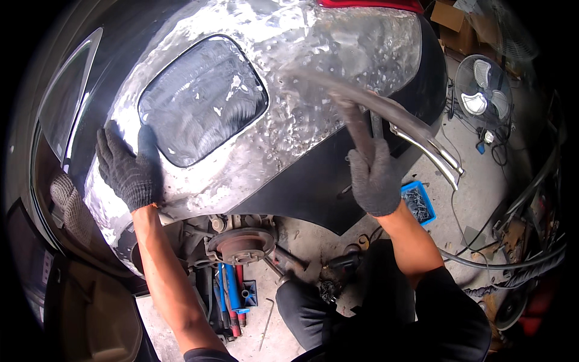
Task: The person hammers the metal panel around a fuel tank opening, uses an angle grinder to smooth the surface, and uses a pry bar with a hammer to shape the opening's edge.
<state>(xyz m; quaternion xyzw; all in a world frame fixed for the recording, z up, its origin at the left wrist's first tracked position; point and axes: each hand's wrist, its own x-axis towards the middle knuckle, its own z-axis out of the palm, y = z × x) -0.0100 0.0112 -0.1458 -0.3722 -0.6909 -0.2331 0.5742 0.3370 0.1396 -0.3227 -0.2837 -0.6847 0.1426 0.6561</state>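
My left hand [129,166], in a dark grey knit glove, lies flat with fingers apart on the bare metal of the car's rear side panel [289,130]. Its thumb is at the lower left edge of the fuel door [205,99], which is scuffed dark grey. In front of the dented, pitted metal, my gloved right hand [375,181] is closed around the handle of a long-headed hammer [363,130]. The hammer is smeared by motion, so its exact shape and whether it touches the panel cannot be made out.
Below the panel is an exposed brake disc [241,244], with red and blue tools [232,298] on the floor. A blue tray of small metal pieces [419,202] lies right of my forearm. Farther right are a fan [482,87], cables and a cardboard box [455,27].
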